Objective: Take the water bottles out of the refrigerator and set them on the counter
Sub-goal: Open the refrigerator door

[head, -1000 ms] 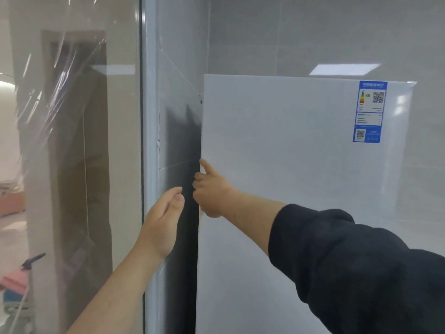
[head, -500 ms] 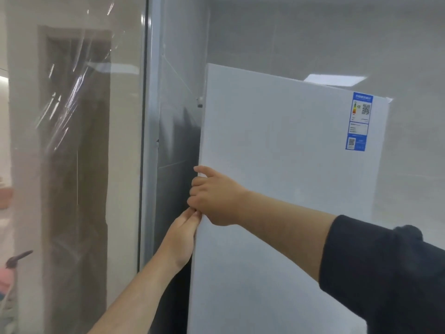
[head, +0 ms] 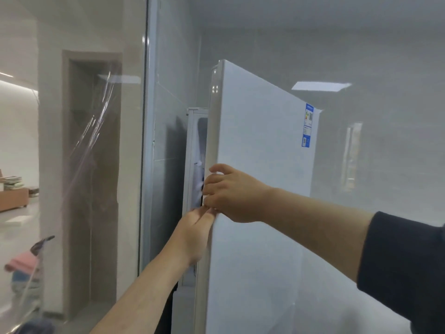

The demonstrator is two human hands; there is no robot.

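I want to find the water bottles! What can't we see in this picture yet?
- Water bottles: not visible in the head view; the refrigerator door is only cracked open and blocks the inside.
- Counter: outside the frame.
- Left hand fingertips: tucked behind the door edge, under the right hand.
- Blue label: print too small to read.

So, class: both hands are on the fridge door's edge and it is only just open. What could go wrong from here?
1. The left hand has fingers in the gap beside the refrigerator door; they could get pinched.
2. The glass partition stands close on the left, so elbow room looks tight.
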